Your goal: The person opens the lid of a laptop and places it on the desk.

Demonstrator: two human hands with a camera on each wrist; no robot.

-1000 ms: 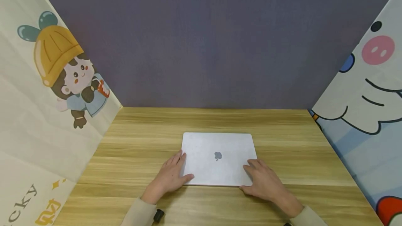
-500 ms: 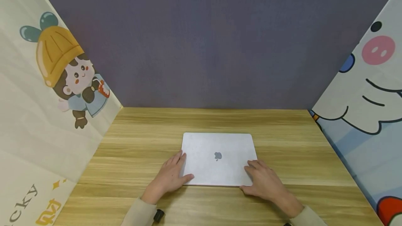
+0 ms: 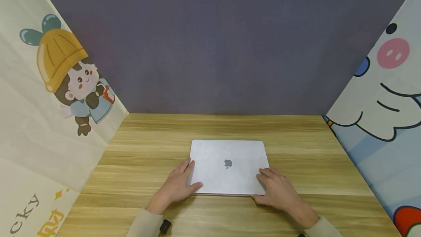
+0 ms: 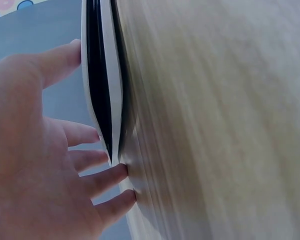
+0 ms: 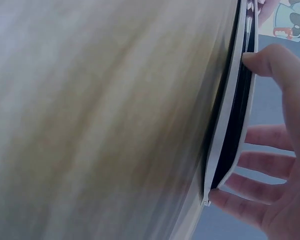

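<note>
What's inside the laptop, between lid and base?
Only a thin dark gap shows between lid and base in the wrist views; the thumb of the right hand is at it. The inner faces are covered by the lid, so nothing on them can be made out.

From my remote seat I see a wooden table (image 3: pixel 296 149), its pale and darker grain running side to side. A silver laptop (image 3: pixel 227 173) lies on it, near the middle (not quite closed; both wrist views show me a dark gap).
</note>
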